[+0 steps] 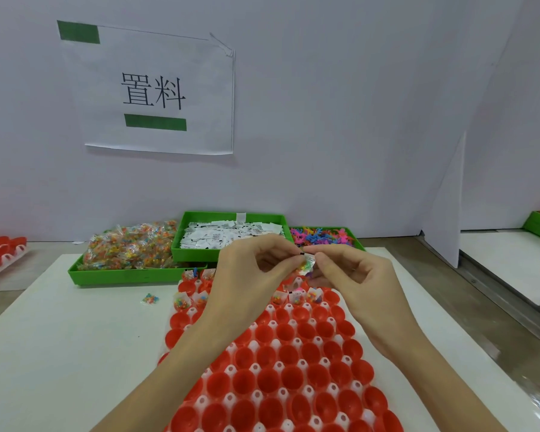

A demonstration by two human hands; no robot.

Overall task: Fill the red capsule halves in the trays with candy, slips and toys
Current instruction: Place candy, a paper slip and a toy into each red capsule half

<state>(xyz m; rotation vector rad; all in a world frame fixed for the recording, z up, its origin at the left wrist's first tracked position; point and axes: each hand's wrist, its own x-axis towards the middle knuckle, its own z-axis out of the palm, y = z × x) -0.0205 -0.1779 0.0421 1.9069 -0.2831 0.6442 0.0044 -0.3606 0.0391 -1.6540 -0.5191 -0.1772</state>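
- Near edge of the desk (pixel 75 353): rows of red capsule halves (pixel 275 378) are seated in the white tray (pixel 256 367), all seen unfilled; both forearms cross directly above them, so a lowered wrist could tip or unseat halves.
- Mid tray: the left hand (pixel 256 275) and right hand (pixel 349 275) are raised together above the tray. A small bundle (pixel 307 265), apparently a slip with a candy packet, is pinched between the fingertips of both; the grip is closed on it on each side. A toy in the bundle cannot be confirmed.
- Risk judged highest here: on release from one grip, a loose piece may fall between halves or into an already filled one.
- Far rows: filled halves (pixel 296 297) stand with packets protruding; these could be brushed out by the hands.
- One stray candy packet (pixel 150 298) lies on the desk left of the tray; likely to be missed.
- Far edge: candy bin (pixel 131 247), slip bin (pixel 228 233) and toy bin (pixel 323 236) are heaped; spill-over during reaches is possible.
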